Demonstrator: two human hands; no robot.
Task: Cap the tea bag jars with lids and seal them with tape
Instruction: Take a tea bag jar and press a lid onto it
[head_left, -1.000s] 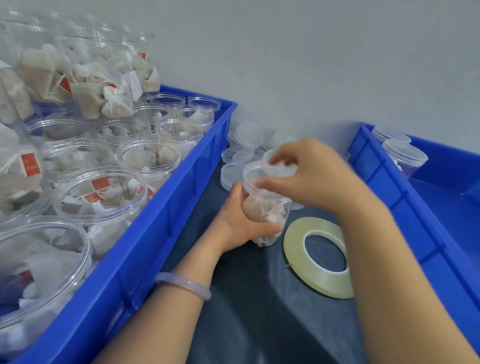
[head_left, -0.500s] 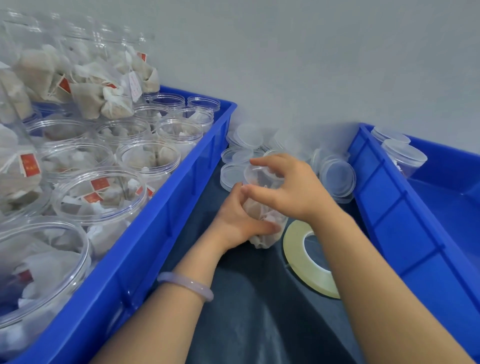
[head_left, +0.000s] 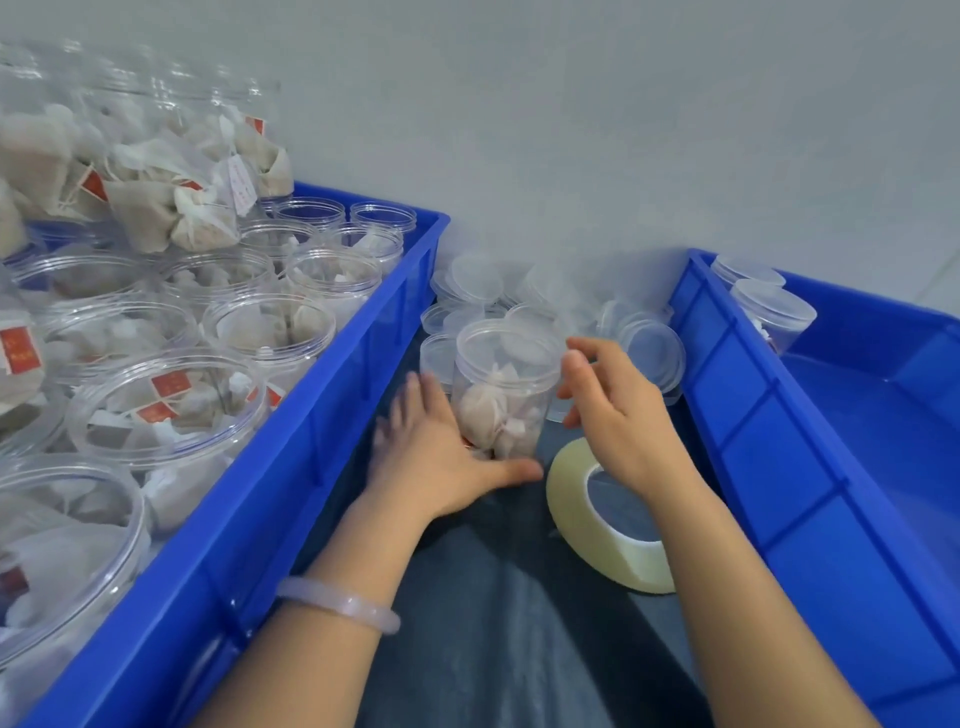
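Lidded jar (head_left: 498, 400) upright; left hand (head_left: 436, 457) open against it at 8 o'clock, right hand (head_left: 618, 415) loosely open at 3, tape (head_left: 574, 512) at 5.

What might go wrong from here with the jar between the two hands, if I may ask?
The jar stands on wrinkled cloth with the left hand open beside it, so it may tip. The right hand reaches over the tape roll and could knock it. Whether the lid sits fully, I cannot tell.
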